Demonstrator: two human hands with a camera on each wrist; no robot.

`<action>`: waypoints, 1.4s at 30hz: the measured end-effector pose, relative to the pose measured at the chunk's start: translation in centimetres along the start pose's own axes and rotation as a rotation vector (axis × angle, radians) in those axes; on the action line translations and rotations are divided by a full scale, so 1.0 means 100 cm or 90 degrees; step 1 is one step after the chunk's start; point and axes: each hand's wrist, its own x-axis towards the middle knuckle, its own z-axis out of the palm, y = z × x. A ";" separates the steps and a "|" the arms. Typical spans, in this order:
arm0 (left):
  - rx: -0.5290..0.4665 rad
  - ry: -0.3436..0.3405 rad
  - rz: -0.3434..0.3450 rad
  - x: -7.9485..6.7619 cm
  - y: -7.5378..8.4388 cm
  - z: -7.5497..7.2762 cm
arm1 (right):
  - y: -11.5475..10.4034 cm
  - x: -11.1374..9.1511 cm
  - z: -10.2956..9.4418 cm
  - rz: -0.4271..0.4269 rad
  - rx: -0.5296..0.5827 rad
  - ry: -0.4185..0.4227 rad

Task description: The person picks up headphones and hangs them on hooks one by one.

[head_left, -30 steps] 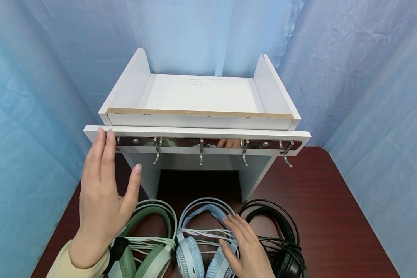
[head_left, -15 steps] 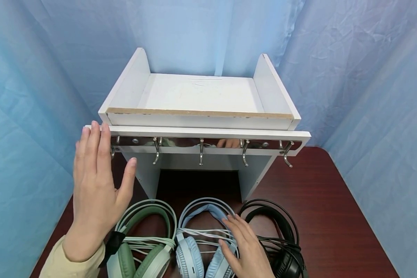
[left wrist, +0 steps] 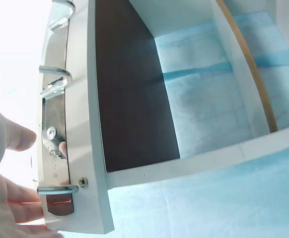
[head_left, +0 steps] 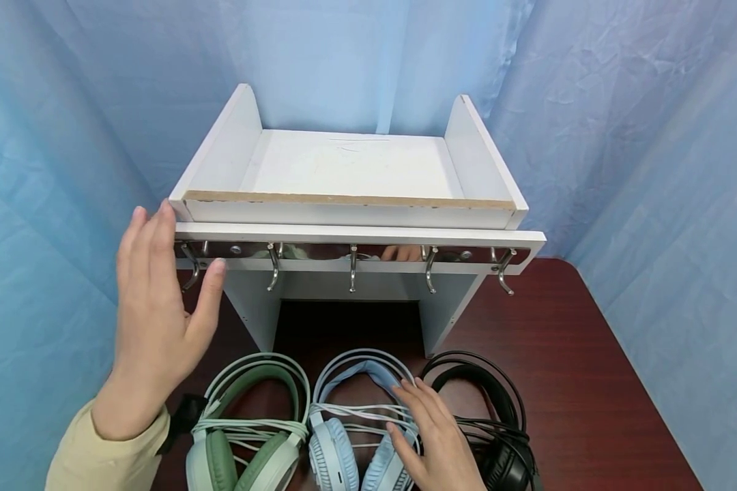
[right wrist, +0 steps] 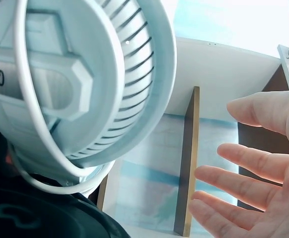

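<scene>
Loose, nearly straight fingers (head_left: 162,266), holding nothing: left hand (head_left: 153,320) at the left end of the shelf (head_left: 356,170), right hand (head_left: 436,443) over blue headphones (head_left: 338,453) on the table (head_left: 589,382). Touching? Hard to tell. Maybe steadying the shelf; to lift headphones, curl round the band (head_left: 371,369).

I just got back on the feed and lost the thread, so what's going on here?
A person is working at a white shelf with a row of metal hooks along its front. The left hand is at the left end of that front, fingers straight. The right hand is near the blue headphones, holding nothing. Those sit between green headphones and black headphones on the table; no headphones hang on the visible hooks.
</scene>
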 end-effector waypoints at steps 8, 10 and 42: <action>-0.038 -0.021 -0.035 0.009 -0.006 -0.002 | 0.000 0.001 0.002 -0.002 0.006 -0.003; -0.045 -0.026 -0.041 0.011 -0.007 -0.003 | -0.001 0.001 0.002 0.003 0.003 -0.005; -0.028 -0.161 -0.156 0.036 -0.014 -0.022 | -0.015 0.003 0.008 -0.013 0.036 0.000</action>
